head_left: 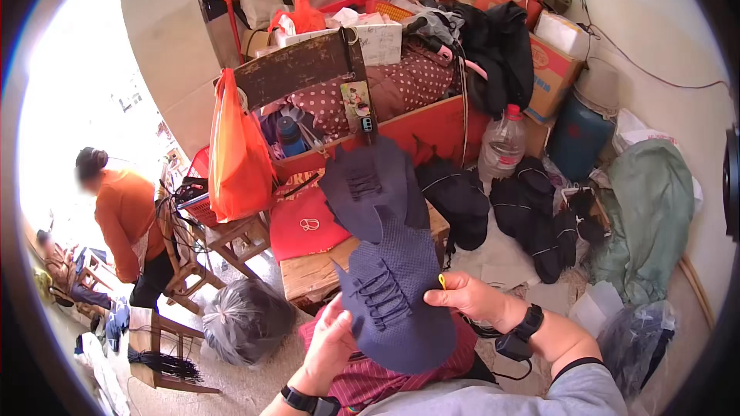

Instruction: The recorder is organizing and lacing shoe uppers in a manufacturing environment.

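A dark blue mesh shoe upper [408, 323], with dark lace strands crossing its middle, is held flat above my lap. My left hand [333, 333] pinches its left edge between thumb and fingers. At the right edge, my right hand [470, 294] grips the upper with the thumb on top. A small yellow loop-shaped piece [442, 281] sticks up by the right fingers; the rest of it is hidden. Just beyond lies a second dark blue upper [364, 177], also laced, on a wooden bench [312, 273]. The held upper overlaps its near end.
A red cloth [304, 223] with a pale loop lies on the bench. Black bundled pieces [532, 216] and a clear plastic jug [502, 146] stand to the right. An orange bag [235, 158] hangs at left, above a dark stuffed bag [247, 320]. Another person [127, 219] stands farther left.
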{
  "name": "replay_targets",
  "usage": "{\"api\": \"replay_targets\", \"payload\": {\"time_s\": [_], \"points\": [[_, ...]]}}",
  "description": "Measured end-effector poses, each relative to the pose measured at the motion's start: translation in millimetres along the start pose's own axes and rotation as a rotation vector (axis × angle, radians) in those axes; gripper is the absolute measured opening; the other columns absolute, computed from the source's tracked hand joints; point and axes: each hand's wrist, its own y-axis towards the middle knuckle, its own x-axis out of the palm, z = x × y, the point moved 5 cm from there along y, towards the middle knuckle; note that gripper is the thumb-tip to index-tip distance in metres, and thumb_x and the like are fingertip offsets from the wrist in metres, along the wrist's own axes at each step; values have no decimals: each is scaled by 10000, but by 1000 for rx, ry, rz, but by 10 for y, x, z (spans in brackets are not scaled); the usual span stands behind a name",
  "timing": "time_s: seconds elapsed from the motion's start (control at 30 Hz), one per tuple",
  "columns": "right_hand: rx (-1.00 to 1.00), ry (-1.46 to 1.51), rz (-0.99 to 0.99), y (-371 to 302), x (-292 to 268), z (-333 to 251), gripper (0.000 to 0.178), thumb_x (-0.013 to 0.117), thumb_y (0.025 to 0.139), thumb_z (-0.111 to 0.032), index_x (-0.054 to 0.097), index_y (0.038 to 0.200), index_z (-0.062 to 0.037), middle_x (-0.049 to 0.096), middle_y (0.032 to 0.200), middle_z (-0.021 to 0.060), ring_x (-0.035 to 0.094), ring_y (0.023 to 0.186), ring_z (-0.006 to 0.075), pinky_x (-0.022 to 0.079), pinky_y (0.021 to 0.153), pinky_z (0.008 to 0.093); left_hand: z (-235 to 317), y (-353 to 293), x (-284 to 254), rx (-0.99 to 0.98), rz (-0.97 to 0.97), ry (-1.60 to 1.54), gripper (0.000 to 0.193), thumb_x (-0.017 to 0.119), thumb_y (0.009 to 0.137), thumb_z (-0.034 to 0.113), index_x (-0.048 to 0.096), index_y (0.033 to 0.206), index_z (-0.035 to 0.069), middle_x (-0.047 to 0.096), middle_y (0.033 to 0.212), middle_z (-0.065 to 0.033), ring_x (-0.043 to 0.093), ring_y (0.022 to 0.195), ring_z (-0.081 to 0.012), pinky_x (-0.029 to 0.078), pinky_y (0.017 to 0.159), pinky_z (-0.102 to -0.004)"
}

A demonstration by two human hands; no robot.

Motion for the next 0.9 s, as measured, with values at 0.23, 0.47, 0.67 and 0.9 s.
{"api": "replay_targets", "payload": {"time_s": [0.23, 0.47, 0.67, 0.9], "points": [[-9, -273, 6, 465, -125, -185, 325, 636, 986, -270, 457, 747, -143, 380, 727, -114, 310, 660, -4, 272, 564, 210, 568, 316, -18, 8, 60, 308, 352, 604, 952, 59, 544, 1293, -10, 663, 1187, -87, 656, 1051, -196, 535, 937, -356], [-49, -171, 56, 741, -402, -466, 202, 630, 987, -224, 597, 833, -98, 528, 761, -92, 448, 689, -14, 365, 593, 194, 861, 801, 150, 16, 54, 483, 340, 635, 951, 73, 549, 1270, -6, 651, 1156, -41, 613, 1055, -129, 502, 939, -295], [-275, -45, 167, 1215, -553, -717, 251, 552, 1017, -189, 622, 1192, -23, 674, 1017, -3, 619, 879, 62, 506, 794, 239, 1122, 1476, 267, 298, 2, 456, 370, 608, 945, 32, 510, 1300, -7, 636, 1206, -62, 607, 1090, -141, 493, 953, -295], [-165, -347, 362, 1943, -1074, -834, 161, 606, 976, -208, 623, 995, -49, 541, 816, -75, 461, 725, 29, 397, 646, 230, 1101, 2091, -445, 502, 435, 692, 434, 651, 928, 88, 482, 1318, 2, 617, 1164, -88, 579, 1053, -143, 466, 930, -284]]}}
